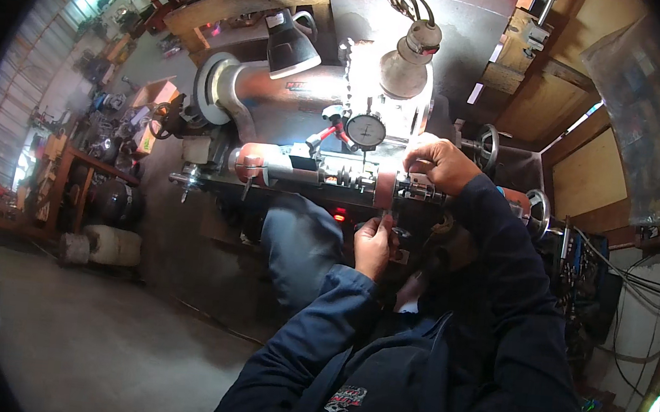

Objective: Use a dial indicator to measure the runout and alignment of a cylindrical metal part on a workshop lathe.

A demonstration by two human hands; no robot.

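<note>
A crankshaft-like shaft (pixel 342 175) with bright metal journals lies horizontally in a machine in front of me. Over it passes a brown band (pixel 385 190), which looks like an abrasive strip. Below the shaft my left hand (pixel 374 246) is closed, thumb and fingers pinched at the band's lower end. My right hand (pixel 443 166) reaches over from the right, its fingers pinched by the band's upper end, behind the shaft. A dial gauge (pixel 366 131) on a red-and-black arm (pixel 329 133) stands just above the shaft, its stem pointing down at it.
A red-brown clamping chuck (pixel 252 164) grips the shaft's left end. Handwheels (pixel 537 216) stand at the right. Behind are a lit work lamp (pixel 404 69), a dark grey jug-like container (pixel 291 47) and a large grinding wheel guard (pixel 218 88). A pale drum (pixel 115 246) lies on the floor at left.
</note>
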